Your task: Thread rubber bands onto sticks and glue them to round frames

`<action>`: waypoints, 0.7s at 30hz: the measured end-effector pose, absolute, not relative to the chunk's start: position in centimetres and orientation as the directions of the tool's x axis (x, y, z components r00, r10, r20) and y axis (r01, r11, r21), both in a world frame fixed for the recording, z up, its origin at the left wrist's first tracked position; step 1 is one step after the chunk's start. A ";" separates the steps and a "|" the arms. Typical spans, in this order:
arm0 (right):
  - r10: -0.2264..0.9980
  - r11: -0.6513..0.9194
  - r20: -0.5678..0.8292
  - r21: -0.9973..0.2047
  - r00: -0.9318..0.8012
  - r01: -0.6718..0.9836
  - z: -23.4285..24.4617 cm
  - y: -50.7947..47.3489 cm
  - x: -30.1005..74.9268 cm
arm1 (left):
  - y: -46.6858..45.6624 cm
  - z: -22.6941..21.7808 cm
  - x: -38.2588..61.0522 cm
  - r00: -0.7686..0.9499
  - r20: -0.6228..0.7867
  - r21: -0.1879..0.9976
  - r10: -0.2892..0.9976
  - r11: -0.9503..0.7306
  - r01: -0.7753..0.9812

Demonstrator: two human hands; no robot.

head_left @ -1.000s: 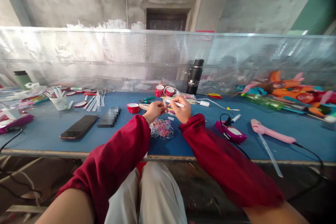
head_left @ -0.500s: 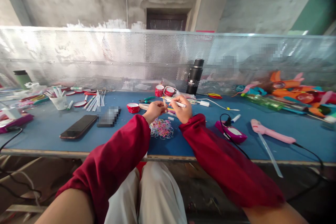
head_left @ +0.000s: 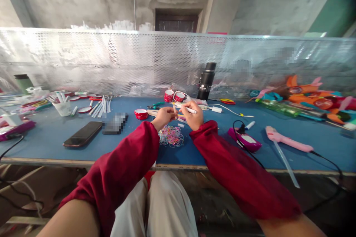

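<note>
Both my hands meet above the blue table, just behind a pile of small coloured elastic bands (head_left: 171, 136). My left hand (head_left: 164, 115) is closed, its fingertips pinching a small, pale, upright strip (head_left: 174, 107) too small to name surely. A white marker pen (head_left: 191, 110) lies in the grip of my right hand (head_left: 194, 116), its tip end close to that strip. A short white cap-like piece (head_left: 181, 125) rests on the table between the bands and my hands. Left of my left hand sits a red roll of tape (head_left: 141, 114).
A black bottle (head_left: 206, 81) stands behind my hands, before a perforated metal screen (head_left: 133, 63). Two phones (head_left: 83, 134) lie left, near a cup of white sticks (head_left: 62, 108). At right are a purple device (head_left: 246, 140), a pink glue gun (head_left: 290, 140) and colourful inflatable-looking items (head_left: 314, 94).
</note>
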State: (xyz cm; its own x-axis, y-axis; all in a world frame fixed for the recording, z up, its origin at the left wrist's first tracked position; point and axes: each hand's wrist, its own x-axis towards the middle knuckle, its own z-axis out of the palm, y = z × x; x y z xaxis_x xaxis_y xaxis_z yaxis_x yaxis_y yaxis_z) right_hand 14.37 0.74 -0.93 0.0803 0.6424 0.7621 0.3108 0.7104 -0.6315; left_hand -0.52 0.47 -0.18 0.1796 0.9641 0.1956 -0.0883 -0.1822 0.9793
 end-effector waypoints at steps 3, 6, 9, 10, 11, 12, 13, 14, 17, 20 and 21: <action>0.646 0.709 0.759 -0.637 0.084 0.304 -0.9 0.7 14.4 | 0.5 -0.2 -0.5 0.184 0.206 0.977 0.961 -0.192 -0.090; 0.650 0.710 0.758 -0.634 0.063 0.307 -0.9 0.7 14.4 | 0.6 -0.3 -0.5 0.194 0.208 0.977 0.959 -0.195 -0.083; 0.642 0.708 0.761 -0.635 0.092 0.309 -0.8 0.7 14.4 | 0.7 -0.4 -0.6 0.186 0.214 0.976 0.959 -0.203 -0.078; 0.640 0.709 0.762 -0.635 0.099 0.307 -0.8 0.7 14.4 | 0.7 -0.4 -0.6 0.182 0.215 0.976 0.960 -0.205 -0.071; 0.639 0.711 0.763 -0.634 0.097 0.304 -0.8 0.7 14.4 | 0.7 -0.4 -0.6 0.181 0.214 0.977 0.960 -0.205 -0.063; 0.640 0.713 0.763 -0.633 0.088 0.301 -0.9 0.6 14.3 | 0.7 -0.4 -0.6 0.183 0.210 0.977 0.960 -0.203 -0.056; 0.642 0.716 0.763 -0.631 0.074 0.298 -0.9 0.6 14.3 | 0.6 -0.3 -0.6 0.188 0.206 0.978 0.960 -0.200 -0.051; 0.645 0.718 0.762 -0.630 0.059 0.295 -0.9 0.6 14.2 | 0.6 -0.3 -0.6 0.194 0.204 0.979 0.959 -0.199 -0.048; 0.655 0.717 0.756 -0.632 0.026 0.294 -1.1 0.7 14.1 | 0.5 -0.2 -0.6 0.200 0.211 0.977 0.957 -0.204 -0.053; 0.647 0.717 0.762 -0.623 0.033 0.313 -1.1 0.8 14.2 | 0.5 -0.3 -0.6 0.198 0.217 0.976 0.956 -0.209 -0.063; 0.641 0.718 0.766 -0.619 0.042 0.318 -1.1 0.8 14.3 | 0.6 -0.3 -0.6 0.197 0.217 0.976 0.956 -0.208 -0.066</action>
State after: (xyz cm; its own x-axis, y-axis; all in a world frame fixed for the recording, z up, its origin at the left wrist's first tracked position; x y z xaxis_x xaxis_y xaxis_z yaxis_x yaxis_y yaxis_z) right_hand 14.25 0.80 -1.06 0.0423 0.6410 0.7663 0.3182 0.7185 -0.6185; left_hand -0.59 0.60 -0.33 0.1969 0.9561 0.2169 -0.0664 -0.2077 0.9759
